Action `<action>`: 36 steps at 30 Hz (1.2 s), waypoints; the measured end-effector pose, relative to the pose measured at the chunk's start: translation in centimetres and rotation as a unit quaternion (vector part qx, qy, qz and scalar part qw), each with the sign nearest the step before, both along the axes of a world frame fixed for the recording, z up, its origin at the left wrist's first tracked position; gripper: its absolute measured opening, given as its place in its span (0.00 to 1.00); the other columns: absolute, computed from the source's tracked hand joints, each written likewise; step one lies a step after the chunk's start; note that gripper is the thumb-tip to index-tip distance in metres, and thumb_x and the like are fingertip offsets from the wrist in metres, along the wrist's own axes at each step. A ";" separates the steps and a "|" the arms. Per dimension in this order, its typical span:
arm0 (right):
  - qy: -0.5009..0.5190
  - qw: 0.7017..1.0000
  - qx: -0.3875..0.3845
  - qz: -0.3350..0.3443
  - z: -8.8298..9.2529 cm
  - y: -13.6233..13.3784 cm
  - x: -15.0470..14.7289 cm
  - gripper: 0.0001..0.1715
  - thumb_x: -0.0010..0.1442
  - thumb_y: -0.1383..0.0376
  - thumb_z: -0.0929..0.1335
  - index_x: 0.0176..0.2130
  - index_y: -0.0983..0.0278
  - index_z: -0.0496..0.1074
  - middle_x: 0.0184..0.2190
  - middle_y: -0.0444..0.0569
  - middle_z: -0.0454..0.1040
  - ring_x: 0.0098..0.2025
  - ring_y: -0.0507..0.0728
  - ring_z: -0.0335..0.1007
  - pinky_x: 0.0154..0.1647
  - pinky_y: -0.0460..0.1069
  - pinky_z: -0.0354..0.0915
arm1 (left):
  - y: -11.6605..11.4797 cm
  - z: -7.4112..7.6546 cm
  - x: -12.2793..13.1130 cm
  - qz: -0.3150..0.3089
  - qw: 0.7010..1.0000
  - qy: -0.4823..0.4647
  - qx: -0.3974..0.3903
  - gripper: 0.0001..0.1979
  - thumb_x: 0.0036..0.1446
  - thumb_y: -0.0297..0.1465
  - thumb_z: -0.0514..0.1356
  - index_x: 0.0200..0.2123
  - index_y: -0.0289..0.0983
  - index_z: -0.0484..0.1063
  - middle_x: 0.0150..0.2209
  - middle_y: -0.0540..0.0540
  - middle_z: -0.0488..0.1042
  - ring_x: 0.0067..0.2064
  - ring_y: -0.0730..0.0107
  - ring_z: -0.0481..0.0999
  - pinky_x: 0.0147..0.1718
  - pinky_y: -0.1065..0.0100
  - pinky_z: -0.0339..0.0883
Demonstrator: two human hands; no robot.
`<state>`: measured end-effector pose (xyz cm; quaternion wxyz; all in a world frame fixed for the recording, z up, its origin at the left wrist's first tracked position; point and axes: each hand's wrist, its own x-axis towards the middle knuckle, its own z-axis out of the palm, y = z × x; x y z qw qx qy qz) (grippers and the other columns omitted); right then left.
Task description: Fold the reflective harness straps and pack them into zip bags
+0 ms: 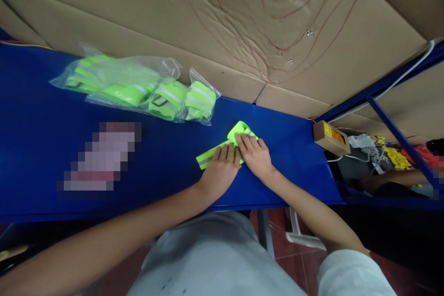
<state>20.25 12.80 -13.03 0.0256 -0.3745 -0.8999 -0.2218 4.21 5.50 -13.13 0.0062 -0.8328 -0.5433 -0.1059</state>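
A neon-yellow reflective strap point(205, 159) with a grey stripe lies on the blue table, its far part bent into a loose roll. My left hand point(222, 169) presses down on the flat part with its fingers close together, leaving the tail out to the left. The fingers of my right hand point(255, 153) are closed over the roll point(239, 130); the thumbs and the strap beneath the palms are hidden. The hands touch or nearly touch at the fingertips.
Several rolled reflective straps in clear plastic bags point(138, 88) lie along the cardboard wall point(222, 23). A blurred-out object point(100, 157) rests at the left of the blue table point(166, 166). A small cardboard box point(331, 138) stands by the right edge; beyond the frame, another person's arm point(398, 178) shows.
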 end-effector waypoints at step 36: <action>0.239 0.966 -0.089 -0.028 -0.7 0.2 0.6 0.21 0.73 0.55 0.65 0.57 0.64 0.71 0.51 0.57 0.78 0.48 0.62 0.69 0.49 0.55 0.61 | 5.8 2.1 -4.6 0.087 0.943 -0.310 -0.081 0.13 0.67 0.39 0.58 0.48 0.37 0.75 0.42 0.45 0.77 0.34 0.67 0.75 0.37 0.65 0.67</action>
